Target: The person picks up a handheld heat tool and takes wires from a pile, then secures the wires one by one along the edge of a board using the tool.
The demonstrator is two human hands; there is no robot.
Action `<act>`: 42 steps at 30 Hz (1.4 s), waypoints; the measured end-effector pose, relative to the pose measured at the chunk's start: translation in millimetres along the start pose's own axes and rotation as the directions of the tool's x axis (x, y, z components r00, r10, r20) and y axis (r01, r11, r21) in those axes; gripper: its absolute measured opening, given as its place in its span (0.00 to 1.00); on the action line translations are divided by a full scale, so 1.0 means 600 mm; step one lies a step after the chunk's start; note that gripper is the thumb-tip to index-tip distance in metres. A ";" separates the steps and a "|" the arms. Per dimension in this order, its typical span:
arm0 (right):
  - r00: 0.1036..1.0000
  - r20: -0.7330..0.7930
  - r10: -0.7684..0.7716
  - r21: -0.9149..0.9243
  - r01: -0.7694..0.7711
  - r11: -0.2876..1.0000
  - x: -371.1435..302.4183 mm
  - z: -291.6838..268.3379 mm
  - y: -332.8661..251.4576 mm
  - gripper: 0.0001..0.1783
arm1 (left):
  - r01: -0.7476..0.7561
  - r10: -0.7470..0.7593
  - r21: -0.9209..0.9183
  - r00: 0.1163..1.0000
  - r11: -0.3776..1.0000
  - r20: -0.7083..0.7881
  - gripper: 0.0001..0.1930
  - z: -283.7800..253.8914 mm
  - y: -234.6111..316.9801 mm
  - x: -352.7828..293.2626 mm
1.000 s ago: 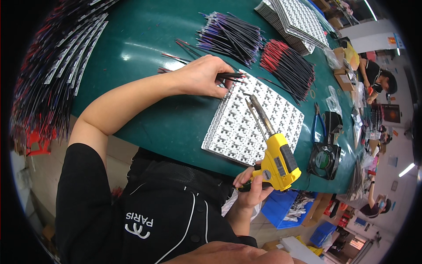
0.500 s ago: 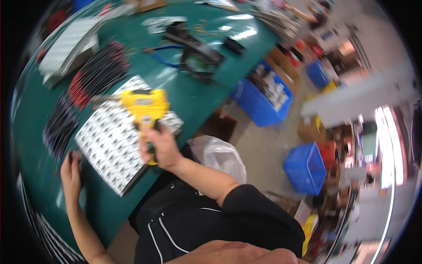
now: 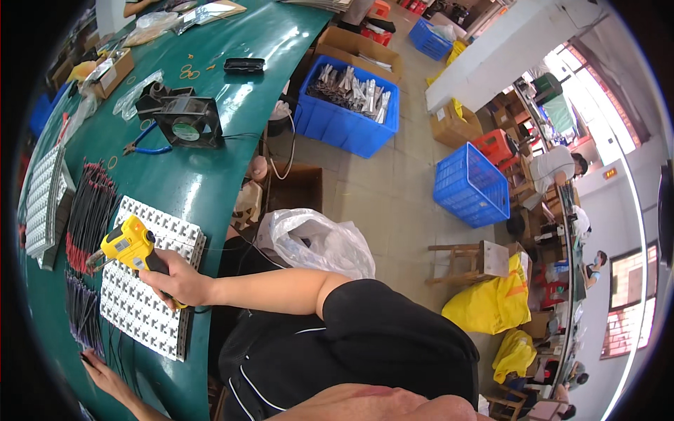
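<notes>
My right hand (image 3: 184, 282) grips a yellow soldering gun (image 3: 130, 242) by its dark handle, above a stack of white panels (image 3: 144, 316) with rows of small parts. The gun's metal tip points left, over the reddish ends of a bundle of red and black wires (image 3: 93, 200). Purplish-black wires (image 3: 84, 309) lie below that bundle, along the stack's left side. At their lower end is my left hand (image 3: 105, 379), its fingers closed round a small dark thing I cannot make out. Thin dark cords run between the left hand and the stack.
Another stack of white panels (image 3: 45, 207) stands at the left. A black fan (image 3: 189, 123) and blue-handled pliers (image 3: 151, 149) sit farther back. Right of the table are a clear plastic bag (image 3: 319, 245), a blue bin of parts (image 3: 344, 130) and a blue crate (image 3: 470, 186).
The view has turned, so the table sits farther left. My right hand has carried the soldering gun leftward over the panels. My left hand stays by the purplish-black wires, still closed.
</notes>
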State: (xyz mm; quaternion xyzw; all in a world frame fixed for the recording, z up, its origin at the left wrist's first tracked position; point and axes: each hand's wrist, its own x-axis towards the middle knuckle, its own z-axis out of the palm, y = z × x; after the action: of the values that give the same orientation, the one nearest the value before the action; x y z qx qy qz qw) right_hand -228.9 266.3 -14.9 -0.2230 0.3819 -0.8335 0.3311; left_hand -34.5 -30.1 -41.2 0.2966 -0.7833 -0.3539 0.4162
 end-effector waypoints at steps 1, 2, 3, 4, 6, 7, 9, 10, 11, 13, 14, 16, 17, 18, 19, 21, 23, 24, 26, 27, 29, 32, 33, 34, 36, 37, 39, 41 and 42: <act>1.000 0.003 -0.012 -0.019 0.012 1.000 -0.001 0.000 0.001 0.13 | -0.051 0.043 0.189 0.998 0.981 0.048 0.16 -0.017 0.008 0.000; 1.000 0.008 -0.022 -0.039 0.023 0.999 -0.001 -0.001 0.001 0.13 | -0.055 0.047 0.185 0.998 0.981 0.048 0.16 -0.016 0.020 0.000; 1.000 0.008 -0.027 -0.042 0.027 0.999 -0.001 0.000 0.002 0.13 | -0.079 0.078 0.123 0.997 0.989 0.012 0.16 -0.013 0.031 0.001; 1.000 -0.002 -0.024 -0.035 0.024 0.999 -0.001 0.000 0.003 0.14 | -0.105 0.107 0.063 0.994 0.993 -0.026 0.17 -0.011 0.041 0.001; 1.000 -0.009 -0.024 -0.034 0.024 0.999 0.000 0.002 0.005 0.14 | 0.066 -0.066 -0.004 0.994 0.998 -0.088 0.17 -0.011 0.100 -0.009; 1.000 -0.008 -0.025 -0.039 0.025 0.999 0.000 0.002 0.007 0.14 | 0.234 -0.242 -0.074 0.961 0.969 -0.134 0.18 -0.015 0.121 -0.009; 0.999 -0.007 -0.046 -0.035 0.045 0.998 -0.001 0.000 0.006 0.14 | 0.204 -0.232 -0.211 0.965 0.956 -0.120 0.15 -0.072 0.053 0.020; 0.999 -0.008 -0.053 -0.039 0.053 0.998 -0.001 0.000 0.009 0.14 | 0.190 -0.239 -0.346 0.966 0.919 -0.104 0.12 -0.092 0.024 0.032; 0.998 -0.005 -0.057 -0.040 0.057 0.998 -0.001 0.002 0.013 0.13 | 0.160 -0.308 -0.451 0.910 0.878 -0.277 0.11 -0.063 0.100 0.014; 0.998 -0.010 -0.060 -0.042 0.059 0.997 0.001 0.001 0.020 0.13 | 0.112 -0.257 -0.491 0.936 0.864 -0.240 0.11 -0.090 0.046 0.033; 0.998 -0.016 -0.060 -0.043 0.059 0.997 0.002 0.002 0.019 0.13 | 0.068 -0.205 -0.530 0.957 0.846 -0.203 0.10 -0.094 0.040 0.036; 0.998 -0.014 -0.066 -0.044 0.065 0.997 0.000 0.003 0.016 0.12 | 0.051 -0.185 -0.501 0.957 0.864 -0.222 0.11 -0.093 0.024 0.039; 0.997 -0.018 -0.070 -0.046 0.069 0.997 -0.002 0.004 0.013 0.12 | 0.039 -0.168 -0.472 0.957 0.881 -0.235 0.13 -0.087 0.028 0.038; 0.998 -0.012 -0.065 -0.047 0.064 0.997 -0.003 0.006 0.010 0.12 | 0.040 -0.172 -0.471 0.955 0.881 -0.241 0.13 -0.084 0.033 0.037; 0.998 -0.013 -0.065 -0.064 0.064 0.996 -0.005 0.007 0.006 0.11 | 0.040 -0.178 -0.488 0.954 0.872 -0.240 0.12 -0.081 0.037 0.034; 0.998 -0.015 -0.065 -0.082 0.064 0.995 -0.008 0.007 0.002 0.11 | 0.043 -0.187 -0.506 0.953 0.862 -0.237 0.11 -0.076 0.050 0.028; 0.997 -0.020 -0.079 -0.078 0.078 0.994 -0.008 0.006 0.001 0.11 | 0.089 -0.240 -0.503 0.939 0.860 -0.245 0.11 -0.077 0.066 0.027; 0.997 -0.024 -0.075 -0.078 0.073 0.994 -0.008 0.006 0.001 0.11 | 0.094 -0.244 -0.502 0.939 0.860 -0.242 0.11 -0.076 0.083 0.024; 0.998 -0.023 -0.060 -0.064 0.058 0.996 -0.009 0.008 -0.001 0.10 | 0.075 -0.138 -0.265 0.963 0.961 -0.230 0.13 -0.078 0.113 0.014; 0.997 -0.001 -0.076 -0.063 0.076 0.995 -0.009 0.008 -0.001 0.10 | 0.061 -0.107 -0.225 0.974 0.972 -0.199 0.13 -0.080 0.122 0.007; 0.998 0.009 -0.065 -0.051 0.066 0.997 -0.006 0.010 0.001 0.10 | 0.031 -0.030 -0.107 1.000 0.994 0.009 0.13 -0.093 0.116 0.017; 0.999 0.006 -0.049 -0.046 0.049 0.998 -0.005 0.009 0.001 0.10 | -0.144 0.141 -0.016 0.940 0.990 0.309 0.12 -0.076 0.102 0.021; 0.999 -0.008 -0.043 -0.059 0.043 0.997 -0.005 0.007 0.002 0.10 | -0.140 0.129 -0.003 0.905 0.990 0.405 0.10 -0.058 0.089 0.022; 0.999 -0.016 -0.040 -0.065 0.039 0.997 -0.007 0.005 0.001 0.10 | -0.138 0.115 0.009 0.860 0.990 0.496 0.09 -0.040 0.079 0.024; 0.999 -0.032 -0.013 -0.046 0.011 0.999 -0.007 0.005 0.000 0.10 | -0.073 0.060 0.004 0.855 0.997 0.516 0.04 -0.015 0.099 0.017; 0.999 -0.038 -0.009 -0.037 0.008 0.999 -0.007 0.007 0.000 0.10 | -0.128 0.113 -0.015 0.816 0.992 0.567 0.03 -0.009 0.099 0.014; 1.000 -0.023 -0.001 -0.033 0.000 0.999 -0.005 0.011 0.002 0.10 | -0.140 0.132 -0.030 0.813 0.990 0.567 0.04 0.008 0.105 -0.007; 1.000 -0.020 0.008 -0.050 -0.009 0.999 -0.008 0.013 -0.001 0.11 | -0.113 0.093 0.003 0.839 0.994 0.536 0.05 0.025 0.110 -0.025; 1.000 -0.018 0.014 -0.052 -0.015 0.999 -0.009 0.014 -0.003 0.11 | -0.091 0.062 0.032 0.860 0.995 0.506 0.05 0.031 0.113 -0.035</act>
State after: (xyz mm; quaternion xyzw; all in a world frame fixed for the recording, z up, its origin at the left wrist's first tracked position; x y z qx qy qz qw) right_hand -220.5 267.1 -8.9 -0.2216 0.4079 -0.8228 0.3278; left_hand -52.1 30.2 -3.6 0.1739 -0.8854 -0.3805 0.2026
